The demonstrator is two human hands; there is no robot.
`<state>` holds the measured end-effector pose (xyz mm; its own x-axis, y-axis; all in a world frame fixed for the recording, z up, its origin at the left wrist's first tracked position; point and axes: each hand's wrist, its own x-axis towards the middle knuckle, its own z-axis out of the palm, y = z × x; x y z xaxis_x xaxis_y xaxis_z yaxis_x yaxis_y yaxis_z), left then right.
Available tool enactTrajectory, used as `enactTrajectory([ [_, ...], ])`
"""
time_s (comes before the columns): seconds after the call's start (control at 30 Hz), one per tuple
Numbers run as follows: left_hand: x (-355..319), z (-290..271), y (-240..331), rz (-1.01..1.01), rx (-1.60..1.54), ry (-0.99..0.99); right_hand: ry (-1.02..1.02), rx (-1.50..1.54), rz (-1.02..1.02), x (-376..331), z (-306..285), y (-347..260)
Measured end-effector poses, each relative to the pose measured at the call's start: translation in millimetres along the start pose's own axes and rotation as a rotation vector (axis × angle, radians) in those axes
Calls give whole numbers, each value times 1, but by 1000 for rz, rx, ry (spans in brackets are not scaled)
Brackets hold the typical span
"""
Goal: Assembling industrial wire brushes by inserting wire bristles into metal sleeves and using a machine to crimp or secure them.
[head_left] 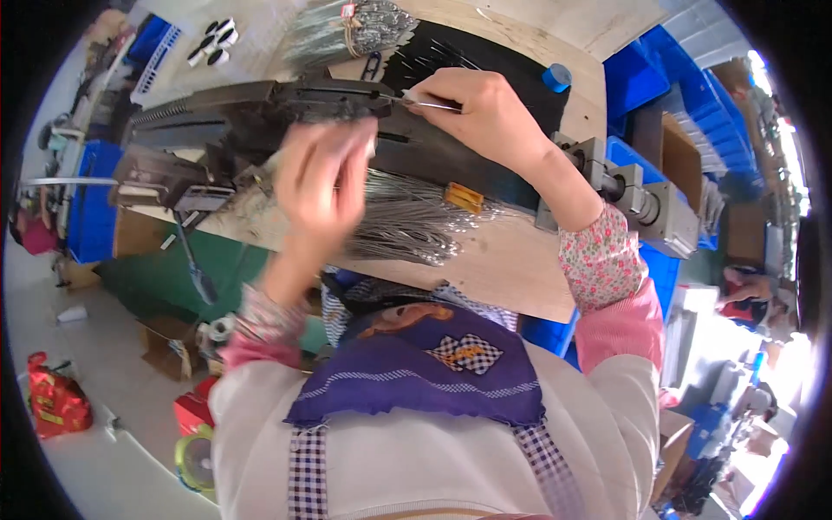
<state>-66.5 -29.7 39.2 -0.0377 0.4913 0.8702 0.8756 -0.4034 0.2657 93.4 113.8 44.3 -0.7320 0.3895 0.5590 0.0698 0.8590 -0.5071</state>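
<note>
My right hand [481,108] pinches a thin metal needle [431,104] and holds its tip at the dark metal machine bed [260,108] on the workbench. Blurred with motion, my left hand [322,178] hovers over a loose pile of thin metal needles [407,221], with a few pale needles seemingly between its fingers. A second bundle of needles [351,30], tied with a band, lies at the far side of the bench. A black mat [485,65] lies under my right hand.
The wooden workbench [511,269] carries a grey metal block with a shaft [641,204] at its right end and a blue tape roll [557,76]. Blue plastic crates [659,78] stand to the right, another blue crate [91,204] to the left. Boxes and a red bag [54,399] lie on the floor.
</note>
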Motion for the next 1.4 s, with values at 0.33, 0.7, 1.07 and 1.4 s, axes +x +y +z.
enactTrajectory([
  [0.33,14,-31,-14,-1430,-2420,-169,-46,-89,104,9,18,8],
  [0.7,-43,10,11,-1039,-756,-452,-42,-43,89,12,23,5],
  [1.07,-124,-149,-61,-481,779,228,-183,-526,257,-103,20,-25],
  [1.4,-141,-112,-26,-570,511,138,-152,-392,281,-127,38,-20],
])
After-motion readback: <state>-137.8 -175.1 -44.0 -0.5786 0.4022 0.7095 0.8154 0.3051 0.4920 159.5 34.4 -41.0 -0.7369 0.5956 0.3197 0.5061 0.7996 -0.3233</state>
